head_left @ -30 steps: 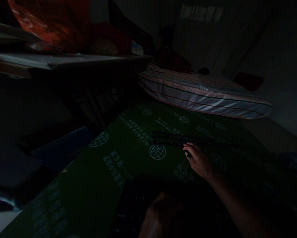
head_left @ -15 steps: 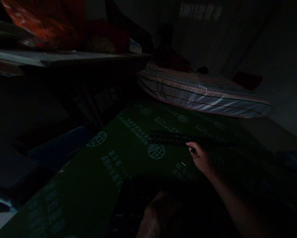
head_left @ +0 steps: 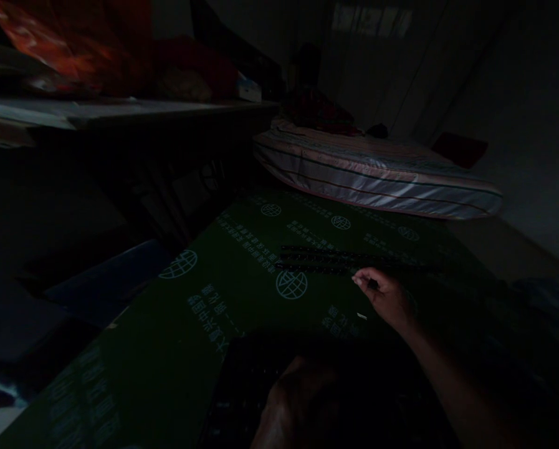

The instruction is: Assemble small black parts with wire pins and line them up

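Light is very low. My right hand (head_left: 384,296) is closed, thumb and forefinger pinched together at the near side of several long, thin black strips with pale dots (head_left: 316,255). What the pinch holds, if anything, I cannot make out. Just below that hand shows a thin bright sliver (head_left: 362,316). At the bottom centre, my left hand (head_left: 288,405) rests over a dark, keyboard-like object (head_left: 227,405) with faint rows of marks. Its fingers are lost in shadow.
A green board (head_left: 167,337) with pale printed globes and characters lies beneath everything. Behind it is a striped mattress (head_left: 377,174). To the left stands a table (head_left: 120,112) bearing an orange bag (head_left: 87,50). A blue surface (head_left: 101,280) lies lower left.
My right hand has moved slightly right and a little lower along the strips. The bright sliver has shifted right too. My left hand stays over the dark object. The view has turned slightly.
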A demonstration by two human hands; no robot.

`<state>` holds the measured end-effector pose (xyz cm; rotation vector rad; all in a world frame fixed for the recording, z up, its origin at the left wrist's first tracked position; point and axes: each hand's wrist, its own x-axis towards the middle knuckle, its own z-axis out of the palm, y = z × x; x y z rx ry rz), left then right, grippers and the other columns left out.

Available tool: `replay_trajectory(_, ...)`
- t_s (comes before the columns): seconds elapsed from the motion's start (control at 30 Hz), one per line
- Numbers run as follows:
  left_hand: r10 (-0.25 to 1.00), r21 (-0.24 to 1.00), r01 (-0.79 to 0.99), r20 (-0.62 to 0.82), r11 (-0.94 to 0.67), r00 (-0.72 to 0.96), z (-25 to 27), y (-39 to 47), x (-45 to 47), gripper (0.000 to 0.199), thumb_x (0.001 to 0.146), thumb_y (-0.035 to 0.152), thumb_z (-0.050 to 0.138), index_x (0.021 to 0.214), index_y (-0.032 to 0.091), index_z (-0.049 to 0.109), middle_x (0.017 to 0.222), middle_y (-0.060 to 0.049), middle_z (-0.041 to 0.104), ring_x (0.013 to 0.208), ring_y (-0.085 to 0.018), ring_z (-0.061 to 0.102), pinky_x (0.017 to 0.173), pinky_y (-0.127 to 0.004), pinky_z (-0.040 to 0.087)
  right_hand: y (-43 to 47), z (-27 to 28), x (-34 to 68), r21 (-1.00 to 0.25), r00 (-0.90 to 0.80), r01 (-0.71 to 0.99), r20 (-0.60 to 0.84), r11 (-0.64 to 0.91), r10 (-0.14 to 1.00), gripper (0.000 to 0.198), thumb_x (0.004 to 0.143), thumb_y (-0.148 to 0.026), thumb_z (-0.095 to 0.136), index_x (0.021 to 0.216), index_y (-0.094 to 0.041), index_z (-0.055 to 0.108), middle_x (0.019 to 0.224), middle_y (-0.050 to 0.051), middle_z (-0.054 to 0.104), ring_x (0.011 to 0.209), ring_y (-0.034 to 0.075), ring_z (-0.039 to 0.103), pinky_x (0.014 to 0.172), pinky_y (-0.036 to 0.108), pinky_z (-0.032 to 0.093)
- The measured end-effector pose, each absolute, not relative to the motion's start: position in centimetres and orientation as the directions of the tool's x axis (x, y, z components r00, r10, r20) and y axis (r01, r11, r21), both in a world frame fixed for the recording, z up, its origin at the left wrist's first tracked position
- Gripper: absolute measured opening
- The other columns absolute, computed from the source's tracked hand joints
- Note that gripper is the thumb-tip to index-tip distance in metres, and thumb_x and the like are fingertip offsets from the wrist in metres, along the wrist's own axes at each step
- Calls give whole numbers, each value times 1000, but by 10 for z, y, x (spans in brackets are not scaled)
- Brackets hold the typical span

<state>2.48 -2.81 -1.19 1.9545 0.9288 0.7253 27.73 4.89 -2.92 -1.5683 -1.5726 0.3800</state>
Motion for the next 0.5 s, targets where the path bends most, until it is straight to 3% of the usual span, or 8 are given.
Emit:
replay_trajectory(0.17,876,920,308,71,-243,477,-5,-29,24,21,73,13,60,90,23,66,91,-2,66,81,-15,64,74,-23,52,-11,7,254,-675,-56,690,313,263,948,11,81,-27,54,85,-23,64,78,1,69,71,15,65,64,24,53)
replay_trajectory(0.27,906,958,269,-25,-99,423,-5,-29,25,14,74,14,59,85,21,64,87,-2,66,80,-16,64,71,-22,53,-47,15,233,-638,-161,678,356,365,920,15,79,-20,58,91,-26,63,88,1,70,77,15,66,69,22,55)
replay_trajectory(0.5,926,992,121,-5,-44,377,-9,-26,29,4,71,18,63,75,18,63,79,-2,67,77,-16,64,67,-23,52,-69,9,200,-569,-193,668,490,479,850,23,77,-11,56,94,-26,59,99,4,68,90,16,65,79,25,54)
